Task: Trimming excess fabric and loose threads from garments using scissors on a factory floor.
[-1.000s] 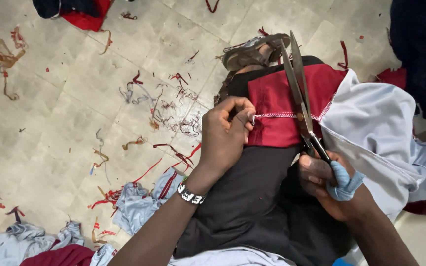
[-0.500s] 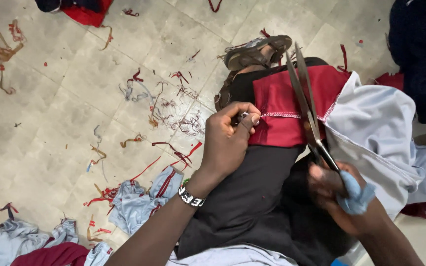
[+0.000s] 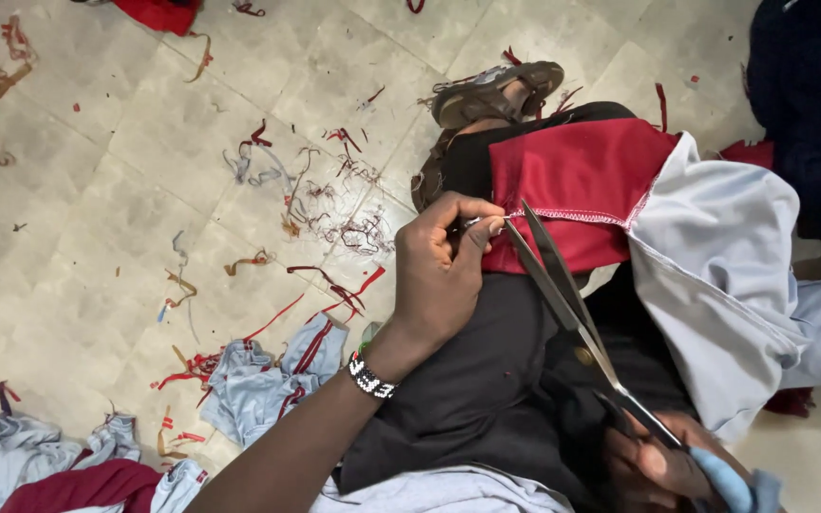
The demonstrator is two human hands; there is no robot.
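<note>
The scissors (image 3: pixel 563 294) are now lying much flatter than half a sec ago: then the blades were standing steep w/ tips up near the sandal (image 3: pixel 496 92), now the tips are sitting right at the white stitched edge of the red fabric (image 3: pixel 582 180), just beside the left thumb. Blades are parted only slightly, so it looks like a snip at the seam is being lined up.

Left hand (image 3: pixel 444 275) is pinching the corner of the red piece btw thumb and fingers, holding it taut over the lap; beaded wristband (image 3: pixel 371 377) is showing at the wrist. Right hand (image 3: pixel 677 465) is gripping the scissor handles at the bottom right edge of view, a blue wrap on one finger.

The red fabric, joined to a grey-blue panel (image 3: pixel 715 256), is draping across the knee. Red and grey offcuts are littering the tiled floor (image 3: pixel 97 190) to the left.
</note>
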